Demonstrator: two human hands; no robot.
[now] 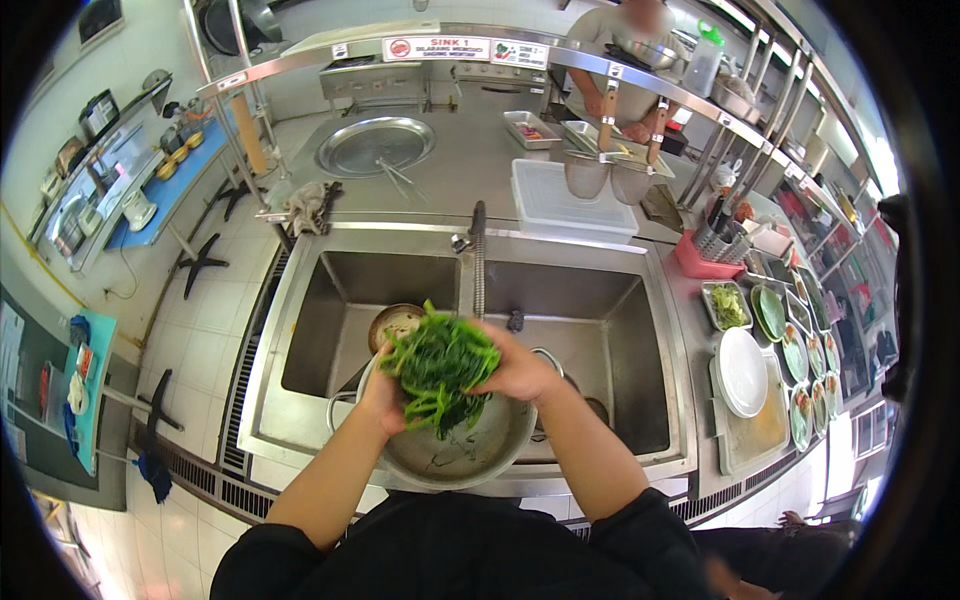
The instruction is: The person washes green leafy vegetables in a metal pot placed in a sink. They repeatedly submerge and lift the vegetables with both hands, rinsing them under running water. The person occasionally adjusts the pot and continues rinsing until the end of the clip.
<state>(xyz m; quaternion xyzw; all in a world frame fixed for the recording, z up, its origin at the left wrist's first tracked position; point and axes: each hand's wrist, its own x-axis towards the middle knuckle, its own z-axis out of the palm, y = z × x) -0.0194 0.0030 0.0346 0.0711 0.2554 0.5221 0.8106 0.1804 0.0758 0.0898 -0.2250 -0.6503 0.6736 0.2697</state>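
A large bunch of wet-looking leafy greens (442, 367) is held between my two hands. My left hand (384, 401) cups it from the left and my right hand (517, 367) grips it from the right. Directly beneath is a wide metal pot (480, 457) with loop handles, at the front edge of the double sink; some dark strands lie on its pale bottom. Behind the greens, a brown-rimmed pan (394, 322) sits in the left basin. The fingertips are partly hidden by the leaves.
A spring-hose faucet (478, 262) rises between the basins. Behind are a clear plastic container (574, 199), hanging strainers (589, 176) and a round metal tray (375, 146). White plates (742, 371) and several small dishes stand on the right. Another person (622, 75) stands across the counter.
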